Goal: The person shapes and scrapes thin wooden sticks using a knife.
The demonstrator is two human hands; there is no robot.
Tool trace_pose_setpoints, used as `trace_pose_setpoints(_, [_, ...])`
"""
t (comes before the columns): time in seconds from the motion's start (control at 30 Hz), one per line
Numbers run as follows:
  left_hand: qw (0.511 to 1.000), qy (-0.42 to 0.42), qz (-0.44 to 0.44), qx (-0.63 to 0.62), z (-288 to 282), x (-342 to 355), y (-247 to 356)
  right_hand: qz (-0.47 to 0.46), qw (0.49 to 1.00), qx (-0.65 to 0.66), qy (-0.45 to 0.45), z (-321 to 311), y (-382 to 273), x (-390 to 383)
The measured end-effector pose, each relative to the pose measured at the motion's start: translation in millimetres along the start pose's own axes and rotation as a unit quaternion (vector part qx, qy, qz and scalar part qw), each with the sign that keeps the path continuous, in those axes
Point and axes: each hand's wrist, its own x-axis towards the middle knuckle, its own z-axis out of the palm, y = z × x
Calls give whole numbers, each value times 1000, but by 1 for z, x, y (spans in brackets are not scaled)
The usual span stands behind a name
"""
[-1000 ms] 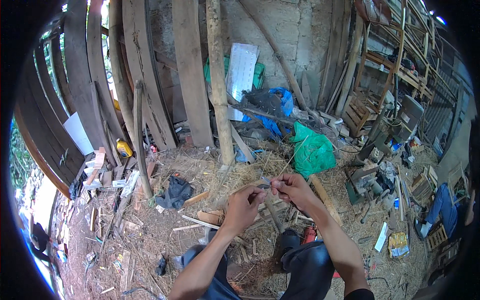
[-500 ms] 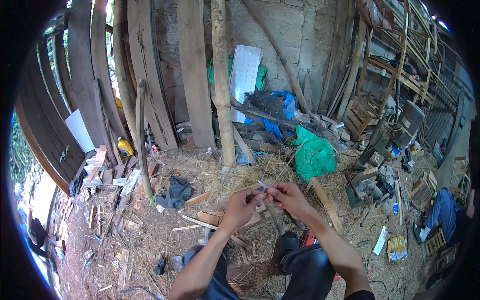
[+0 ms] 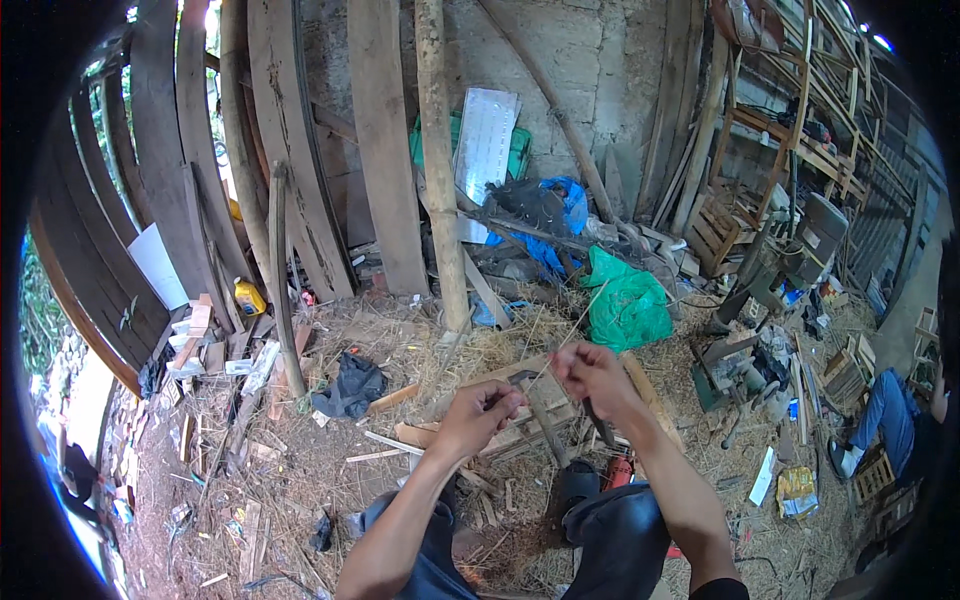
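A thin pale strip, like a straw or sliver of wood, slants up and right between my hands. My left hand is closed, thumb and finger pinched at its lower end. Higher up, my right hand is closed around the strip, with its fingertips partly hidden. A dark handle-like piece shows just under the right hand; whether the hand holds it is unclear. Below and between the hands stands a hammer-like tool with a wooden handle, its dark head near the left fingertips.
Wood scraps and straw cover the ground. Ahead lie a green plastic bag and a black bag. A wooden post rises before the wall. At right are a metal machine and a seated person's leg.
My right hand has moved right and slightly up, away from the left, so a gap opens between them. The small pale-blue pointed piece at the fingertips no longer shows.
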Motion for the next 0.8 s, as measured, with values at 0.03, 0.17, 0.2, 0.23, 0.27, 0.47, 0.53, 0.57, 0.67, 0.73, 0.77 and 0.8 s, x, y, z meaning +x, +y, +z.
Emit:
trace_pose_setpoints(0.03, [1000,-9,-10,-6,-3,-2,-3,-11,999,41,12,-4,-3,2])
trace_pose_setpoints(0.17, [999,-21,-23,16,-6,-5,-1,6,1000,24,14,-10,-4,3])
trace_pose_setpoints(0.2, [999,-23,-21,16,-6,-4,0,-18,999,17,34,-17,-5,6])
trace_pose_setpoints(0.23, [999,-32,-22,22,-5,-4,-1,-41,998,10,53,-25,-6,8])
trace_pose_setpoints(0.27, [999,-41,-22,27,-5,-5,-1,-43,997,9,55,-34,-9,8])
trace_pose_setpoints(0.47, [987,16,51,153,-14,-5,-13,-79,989,79,97,-43,-13,2])
trace_pose_setpoints(0.53, [971,50,80,218,-5,-6,-1,-62,993,52,83,-19,-8,-2])
trace_pose_setpoints(0.57, [949,84,110,282,0,-5,3,-46,996,25,67,-6,-2,-2])
trace_pose_setpoints(0.67, [918,137,216,303,14,2,2,-12,993,-118,-12,22,13,-7])
trace_pose_setpoints(0.73, [899,149,245,330,12,4,-2,-18,992,-118,-30,29,15,-6])
trace_pose_setpoints(0.77, [879,159,273,356,11,4,-3,-25,991,-120,-47,31,16,-6])
trace_pose_setpoints(0.8, [880,160,270,356,10,2,-4,-22,992,-118,-48,29,15,-4])
